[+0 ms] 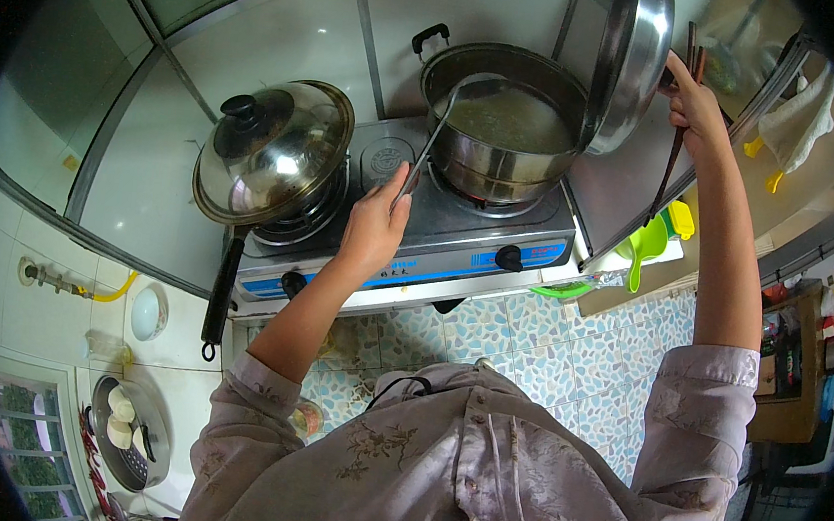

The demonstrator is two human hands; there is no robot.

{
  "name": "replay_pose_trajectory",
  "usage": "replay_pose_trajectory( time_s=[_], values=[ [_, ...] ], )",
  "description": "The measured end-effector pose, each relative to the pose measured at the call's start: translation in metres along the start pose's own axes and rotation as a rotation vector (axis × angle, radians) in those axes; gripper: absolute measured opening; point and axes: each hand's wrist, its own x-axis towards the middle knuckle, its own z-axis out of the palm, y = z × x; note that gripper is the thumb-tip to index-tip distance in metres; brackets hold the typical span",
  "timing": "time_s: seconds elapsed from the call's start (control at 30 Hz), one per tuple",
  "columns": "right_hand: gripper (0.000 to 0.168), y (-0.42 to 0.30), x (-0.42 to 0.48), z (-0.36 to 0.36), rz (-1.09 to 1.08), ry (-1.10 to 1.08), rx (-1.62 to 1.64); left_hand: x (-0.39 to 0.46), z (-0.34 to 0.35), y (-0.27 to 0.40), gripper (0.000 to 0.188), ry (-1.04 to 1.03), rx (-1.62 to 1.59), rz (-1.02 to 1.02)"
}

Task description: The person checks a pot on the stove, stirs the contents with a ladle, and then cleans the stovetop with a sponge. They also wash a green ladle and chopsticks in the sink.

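Note:
My left hand [378, 223] grips the handle of a metal ladle [440, 125], whose head rests in a large steel pot [498, 165] of cloudy liquid on the right burner. To the right of the pot, my right hand [687, 105] holds a steel pot lid [631, 71] upright on its edge above the pot's right rim. Dark chopsticks [669, 167] also stick out by that hand; whether the fingers pinch them is hard to tell. A wok with a domed lid [278, 148] sits over the left burner of the gas stove [417, 257].
The wok's black handle [221, 292] points toward me at left. Metal-framed panels [454, 11] enclose the stove's back and sides. Past the right panel are a green plastic scoop [644, 243] and a hanging cloth [797, 119]. A steamer pan with pale buns [160, 454] lies at lower left.

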Motion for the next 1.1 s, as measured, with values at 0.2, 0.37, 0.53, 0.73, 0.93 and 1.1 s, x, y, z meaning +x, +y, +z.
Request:
replay_pose_trajectory(
  time_s=[0.2,0.37,0.53,0.73,0.93,1.1],
  values=[
    [0.038,0.0,0.0,-0.001,-0.006,0.015,-0.017,0.001,0.0,0.001,0.04,-0.003,0.014,0.005],
    [0.038,0.003,0.001,-0.002,0.009,0.013,0.003,0.0,-0.002,0.003,0.04,-0.012,0.013,-0.009],
    [0.039,0.006,-0.001,-0.005,0.018,0.031,-0.011,0.001,-0.002,0.005,0.04,-0.025,0.026,-0.035],
    [0.038,0.005,-0.007,-0.003,-0.01,0.007,0.023,0.004,-0.007,0.012,0.041,-0.131,-0.279,-0.289],
    [0.034,0.004,-0.008,-0.004,0.044,0.015,0.052,0.036,-0.047,0.044,0.027,-0.352,-1.307,-0.528],
    [0.037,0.002,-0.011,-0.01,0.047,0.005,0.103,0.061,-0.072,0.069,0.028,-0.575,-1.775,-0.463]
  ],
)
